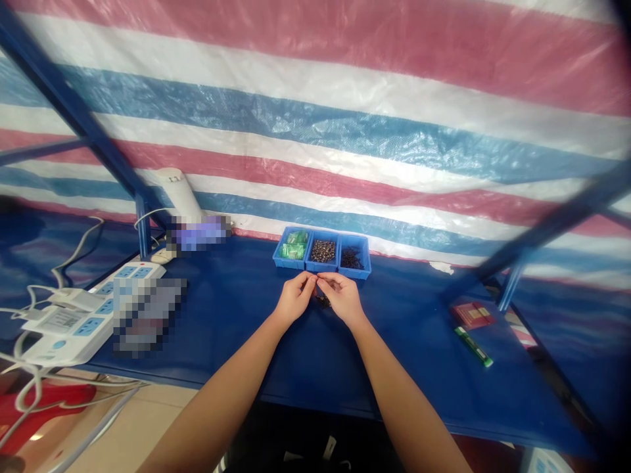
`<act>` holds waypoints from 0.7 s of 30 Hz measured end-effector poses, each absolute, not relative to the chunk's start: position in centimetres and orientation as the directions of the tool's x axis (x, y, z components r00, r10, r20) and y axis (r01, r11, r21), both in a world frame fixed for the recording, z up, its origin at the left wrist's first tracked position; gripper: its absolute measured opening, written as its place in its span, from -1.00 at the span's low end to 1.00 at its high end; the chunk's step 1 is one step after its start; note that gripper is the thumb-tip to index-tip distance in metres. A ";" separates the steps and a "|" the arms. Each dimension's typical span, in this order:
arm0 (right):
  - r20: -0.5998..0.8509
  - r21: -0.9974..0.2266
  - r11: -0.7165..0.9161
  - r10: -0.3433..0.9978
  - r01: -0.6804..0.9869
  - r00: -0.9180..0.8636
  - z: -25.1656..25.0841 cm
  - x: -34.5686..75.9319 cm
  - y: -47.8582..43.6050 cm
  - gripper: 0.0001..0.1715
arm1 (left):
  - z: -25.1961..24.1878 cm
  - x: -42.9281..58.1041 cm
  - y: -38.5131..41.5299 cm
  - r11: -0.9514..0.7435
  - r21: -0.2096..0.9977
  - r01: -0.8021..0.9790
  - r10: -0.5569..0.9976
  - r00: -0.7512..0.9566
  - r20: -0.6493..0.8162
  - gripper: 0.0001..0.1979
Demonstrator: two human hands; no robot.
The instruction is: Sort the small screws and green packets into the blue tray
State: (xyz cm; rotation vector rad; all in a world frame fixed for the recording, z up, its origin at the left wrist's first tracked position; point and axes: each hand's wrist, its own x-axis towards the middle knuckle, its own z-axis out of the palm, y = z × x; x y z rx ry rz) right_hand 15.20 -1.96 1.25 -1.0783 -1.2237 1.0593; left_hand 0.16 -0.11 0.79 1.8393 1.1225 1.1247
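Observation:
My left hand (294, 297) and my right hand (342, 297) meet over the table, just in front of three joined blue bins. Both are closed, thumbs and fingertips pinched together; whatever is between them is too small to make out. Below the fingertips a few small dark-and-brass pieces (323, 301) show, partly hidden by my right hand. The left bin has green packets (294, 245) in it. Small brassy, roundish parts (323, 251) fill the middle bin (322, 267). Dark, thin pieces (351, 258) lie in the right one.
A white power strip (69, 348) with plugs and cables takes up the left side. Beside it is a blurred-out object (150, 318). A white cylinder (180, 194) stands behind. At right lie a red box (472, 315) and a green packet (473, 346), near the blue frame (513, 282).

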 end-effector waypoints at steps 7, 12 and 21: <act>0.180 -0.982 0.184 0.979 -0.031 0.099 1.1 15.5 -1.8 -0.67 | 0.5 0.4 -0.2 -0.377 0.891 0.254 0.918 0.230 0.323 -0.76; 0.163 -0.985 0.166 0.985 -0.041 0.064 0.9 15.5 -1.8 -0.66 | 0.5 0.3 -0.1 -0.381 0.886 0.263 0.918 0.221 0.329 -0.77; 0.181 -0.983 0.183 0.979 -0.010 0.096 1.1 15.5 -1.8 -0.65 | 0.7 0.3 -0.2 -0.375 0.882 0.285 0.918 0.247 0.310 -0.76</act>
